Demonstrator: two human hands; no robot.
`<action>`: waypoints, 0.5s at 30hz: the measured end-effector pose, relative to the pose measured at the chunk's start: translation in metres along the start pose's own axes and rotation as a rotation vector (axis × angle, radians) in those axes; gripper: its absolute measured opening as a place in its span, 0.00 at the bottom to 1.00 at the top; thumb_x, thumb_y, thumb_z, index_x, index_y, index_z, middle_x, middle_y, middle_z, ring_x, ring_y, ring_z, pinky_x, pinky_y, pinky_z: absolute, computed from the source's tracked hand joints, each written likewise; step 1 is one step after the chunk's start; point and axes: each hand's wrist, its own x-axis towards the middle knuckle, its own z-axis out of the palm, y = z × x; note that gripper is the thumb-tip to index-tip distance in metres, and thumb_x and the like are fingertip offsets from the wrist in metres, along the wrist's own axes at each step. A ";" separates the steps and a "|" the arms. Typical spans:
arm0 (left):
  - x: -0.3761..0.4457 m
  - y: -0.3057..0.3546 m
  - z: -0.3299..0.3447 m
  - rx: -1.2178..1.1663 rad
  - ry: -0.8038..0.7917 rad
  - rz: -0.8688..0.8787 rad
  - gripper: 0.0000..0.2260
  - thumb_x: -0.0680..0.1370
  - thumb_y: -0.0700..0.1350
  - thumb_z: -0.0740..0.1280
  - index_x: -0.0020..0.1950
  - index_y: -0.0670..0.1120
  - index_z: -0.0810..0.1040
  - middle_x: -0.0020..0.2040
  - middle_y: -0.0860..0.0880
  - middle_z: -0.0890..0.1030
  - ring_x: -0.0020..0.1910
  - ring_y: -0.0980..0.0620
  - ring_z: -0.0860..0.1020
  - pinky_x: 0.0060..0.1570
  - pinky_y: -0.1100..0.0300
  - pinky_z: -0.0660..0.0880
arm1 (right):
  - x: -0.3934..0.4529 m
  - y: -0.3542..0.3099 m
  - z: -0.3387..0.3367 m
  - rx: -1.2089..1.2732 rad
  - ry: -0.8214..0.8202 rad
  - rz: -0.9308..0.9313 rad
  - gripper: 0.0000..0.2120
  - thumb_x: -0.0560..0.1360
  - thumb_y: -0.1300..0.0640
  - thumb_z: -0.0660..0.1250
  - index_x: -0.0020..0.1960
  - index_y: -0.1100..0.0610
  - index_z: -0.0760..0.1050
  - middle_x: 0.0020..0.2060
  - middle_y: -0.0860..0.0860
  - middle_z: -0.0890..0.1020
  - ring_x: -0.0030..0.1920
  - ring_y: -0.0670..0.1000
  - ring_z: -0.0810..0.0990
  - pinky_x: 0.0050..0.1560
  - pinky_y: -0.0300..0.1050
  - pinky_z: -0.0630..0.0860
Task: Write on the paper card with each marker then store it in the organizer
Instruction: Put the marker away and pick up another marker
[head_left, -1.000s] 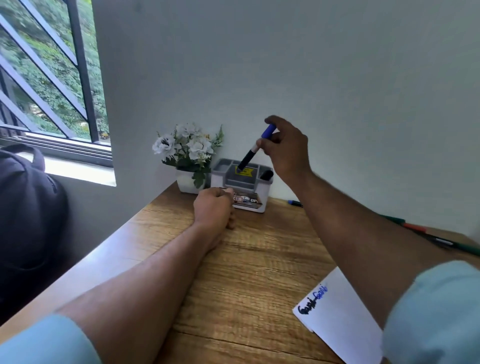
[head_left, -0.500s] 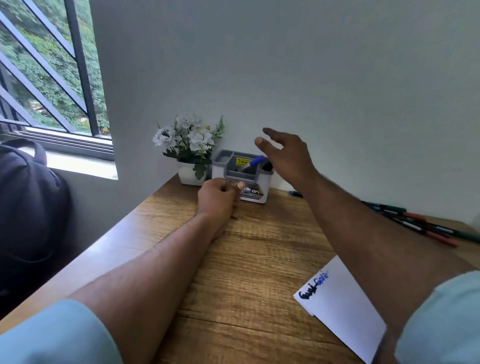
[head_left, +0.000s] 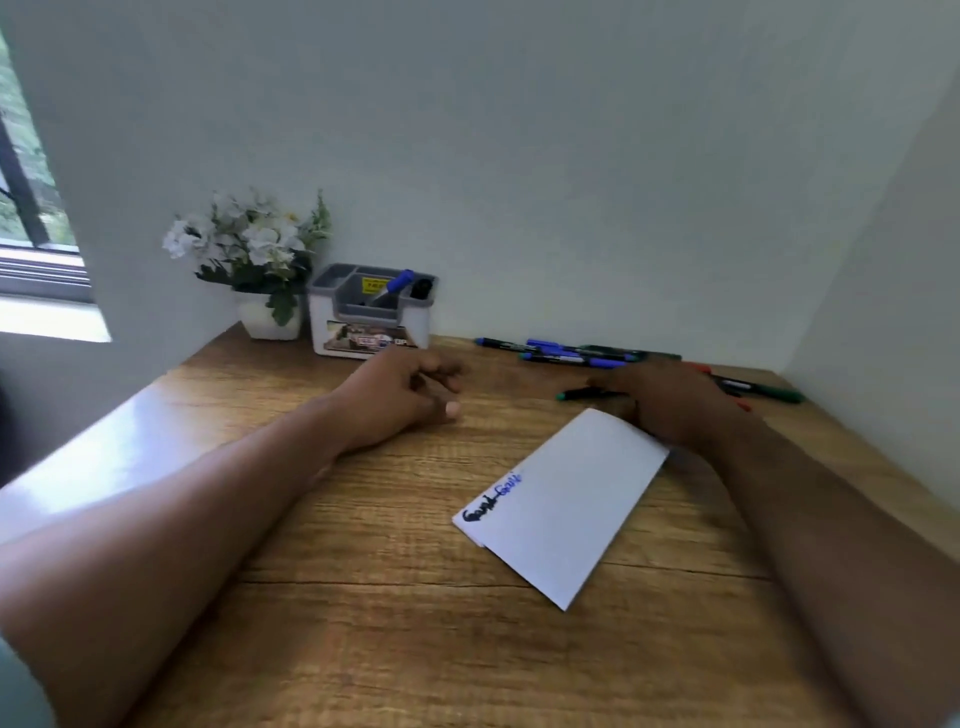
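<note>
Right hand (head_left: 670, 400) blurred, its grip on green marker (head_left: 574, 395) unclear.

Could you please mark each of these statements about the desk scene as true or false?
1. A blue-capped marker stands in the organizer. True.
2. The paper card is blank. False: it carries black and blue writing near one corner.
3. The right hand reaches over a green marker lying on the desk. True.
4. The left hand holds a marker. False: it rests on the desk, loosely curled, holding nothing.
5. The flower pot sits right of the organizer. False: it stands to its left.
</note>
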 end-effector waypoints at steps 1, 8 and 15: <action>-0.001 0.004 0.003 -0.050 -0.007 0.014 0.23 0.71 0.41 0.76 0.65 0.49 0.77 0.52 0.55 0.82 0.42 0.67 0.79 0.50 0.70 0.74 | 0.004 0.001 0.002 -0.036 0.005 0.004 0.24 0.77 0.57 0.61 0.71 0.42 0.67 0.65 0.52 0.75 0.63 0.56 0.74 0.59 0.50 0.73; -0.007 0.012 0.013 -0.060 -0.031 0.061 0.13 0.71 0.43 0.75 0.52 0.57 0.81 0.52 0.53 0.84 0.47 0.60 0.81 0.48 0.73 0.73 | 0.015 0.000 0.005 -0.191 0.180 -0.010 0.15 0.76 0.56 0.62 0.62 0.49 0.76 0.54 0.53 0.74 0.53 0.56 0.76 0.46 0.49 0.74; -0.013 0.016 0.014 -0.187 0.111 -0.023 0.12 0.80 0.47 0.63 0.36 0.48 0.76 0.31 0.53 0.76 0.31 0.57 0.75 0.38 0.60 0.74 | -0.045 -0.063 -0.026 1.140 0.442 -0.099 0.02 0.74 0.63 0.70 0.42 0.60 0.79 0.27 0.47 0.80 0.30 0.47 0.78 0.30 0.39 0.73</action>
